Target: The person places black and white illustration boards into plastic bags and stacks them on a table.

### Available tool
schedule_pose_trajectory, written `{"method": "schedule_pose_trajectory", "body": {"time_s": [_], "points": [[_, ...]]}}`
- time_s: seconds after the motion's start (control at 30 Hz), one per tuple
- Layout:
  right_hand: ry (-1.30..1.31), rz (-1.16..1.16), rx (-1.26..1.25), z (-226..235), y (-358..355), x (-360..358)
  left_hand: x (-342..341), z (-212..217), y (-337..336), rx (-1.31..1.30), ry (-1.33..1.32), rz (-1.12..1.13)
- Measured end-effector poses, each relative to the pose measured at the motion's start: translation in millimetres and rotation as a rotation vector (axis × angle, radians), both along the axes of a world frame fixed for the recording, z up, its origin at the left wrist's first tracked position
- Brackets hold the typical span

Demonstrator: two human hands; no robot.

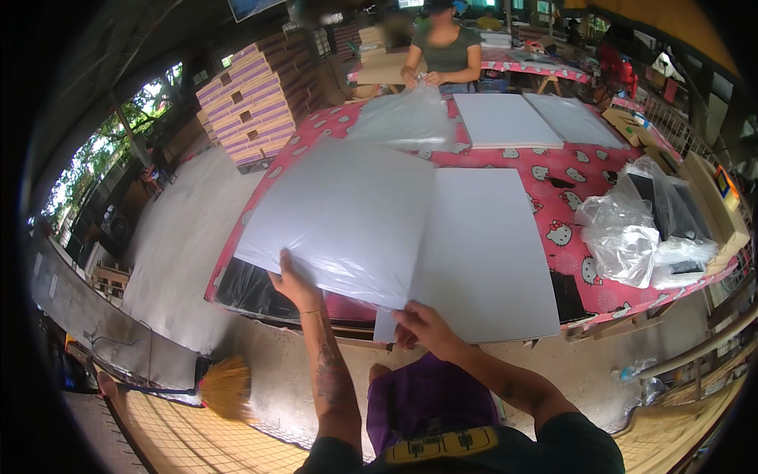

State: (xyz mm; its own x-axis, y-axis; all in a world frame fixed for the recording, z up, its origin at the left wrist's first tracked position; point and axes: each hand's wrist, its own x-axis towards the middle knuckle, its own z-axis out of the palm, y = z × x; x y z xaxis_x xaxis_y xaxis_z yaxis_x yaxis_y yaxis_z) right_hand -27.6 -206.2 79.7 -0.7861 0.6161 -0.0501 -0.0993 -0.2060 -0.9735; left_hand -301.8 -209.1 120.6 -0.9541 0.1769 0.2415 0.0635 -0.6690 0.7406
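Note:
A large white sheet in a clear plastic sleeve (339, 213) slants over the left part of the table, its near edge toward me. My left hand (297, 286) is closed on that near edge, thumb on top and fingers hidden beneath. At the near right corner, my right hand (422, 322) pinches the sleeve. To the right, partly under the sleeved sheet, lies a bare white sheet or stack of sheets (489, 253), reaching the table's near edge. Black plastic-covered material (257, 291) shows below the sleeved sheet at the left.
Pink patterned cloth covers the table (557, 205). Crumpled clear plastic bags (624, 229) lie at the right beside a cardboard box (714, 205). Across the table a person (446, 51) handles clear plastic near another white stack (509, 121). Stacked cartons (249, 107) stand far left; a broom (225, 387) lies low left.

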Motion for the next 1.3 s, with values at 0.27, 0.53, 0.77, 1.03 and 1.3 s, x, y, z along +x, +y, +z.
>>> {"method": "schedule_pose_trajectory", "body": {"time_s": [0.27, 0.53, 0.77, 1.03, 1.3], "points": [[-0.117, -0.175, 0.253, 10.1, 26.9, 80.9, -199.0, -42.9, -80.1, -0.077, -0.211, 0.062], [-0.170, -0.416, 0.240, 20.6, 55.4, 135.2, -243.6, -91.5, -98.5, -0.237, -0.008, 0.091], [-0.343, -0.807, 0.633, 26.5, 85.9, 210.8, -248.4, -94.2, -84.2, -0.418, -0.025, 0.349], [-0.766, -1.391, 1.250, 64.5, 121.4, 280.5, -237.2, -73.1, -134.1, -0.821, 0.229, 0.336], [-1.322, -1.836, 1.038, 41.0, 174.3, 363.1, -202.6, -44.4, -112.8, -1.341, 0.268, 0.831]]}}
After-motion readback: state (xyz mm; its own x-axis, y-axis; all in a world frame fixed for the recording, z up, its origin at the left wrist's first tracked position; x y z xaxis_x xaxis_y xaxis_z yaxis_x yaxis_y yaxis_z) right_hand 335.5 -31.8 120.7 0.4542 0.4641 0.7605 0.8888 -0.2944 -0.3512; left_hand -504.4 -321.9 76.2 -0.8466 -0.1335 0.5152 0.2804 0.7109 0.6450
